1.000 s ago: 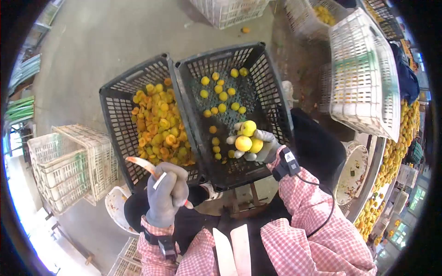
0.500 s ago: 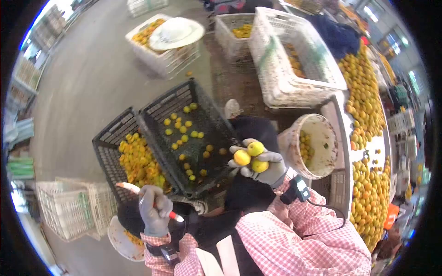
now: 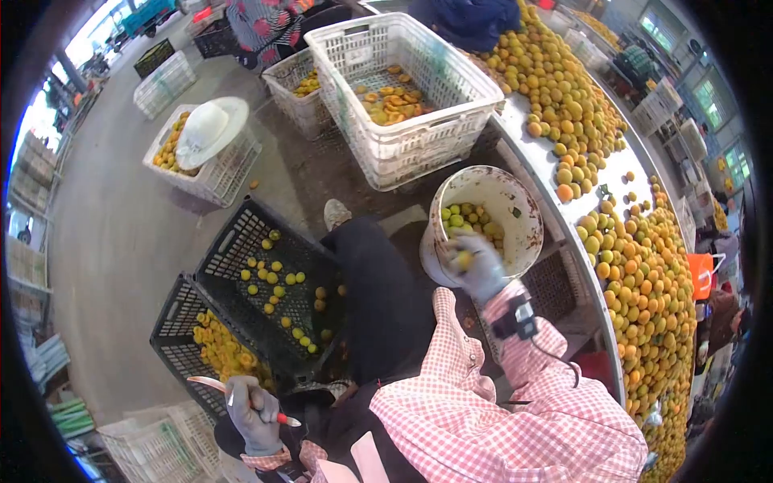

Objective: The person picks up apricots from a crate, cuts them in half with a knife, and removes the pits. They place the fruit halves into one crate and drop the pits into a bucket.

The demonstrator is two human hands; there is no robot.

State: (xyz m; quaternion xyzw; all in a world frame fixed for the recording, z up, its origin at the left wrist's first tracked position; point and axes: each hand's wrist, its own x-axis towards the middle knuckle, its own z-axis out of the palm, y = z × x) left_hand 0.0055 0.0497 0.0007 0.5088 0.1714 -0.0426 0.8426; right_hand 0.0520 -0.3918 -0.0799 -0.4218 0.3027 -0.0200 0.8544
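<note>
Gloved in grey, my left hand (image 3: 256, 410) is closed around a slim knife (image 3: 208, 383); its pale curved end sticks out on the left and a red, white-tipped end on the right. My right hand (image 3: 477, 266), also gloved and blurred by motion, is at the near rim of a white bucket (image 3: 523, 249). A yellow apricot (image 3: 465, 260) shows in its fingers; whether more are held is hidden. Several green and yellow apricots (image 3: 485, 225) lie inside the bucket. Left of my leg, a black crate (image 3: 233, 211) holds scattered whole apricots (image 3: 278, 291).
Another black crate (image 3: 167, 314) contains split orange fruit (image 3: 221, 346). White stacked crates (image 3: 427, 149) stand ahead, and a white hat (image 3: 213, 131) rests on a crate farther left. Heaped apricots (image 3: 644, 290) cover the table (image 3: 576, 211) at right. A person in patterned clothing (image 3: 262, 28) is at the back.
My right hand has moved from above my leg, where it held three apricots, rightward to the bucket. My left hand still grips the knife. The view has turned to the right.
</note>
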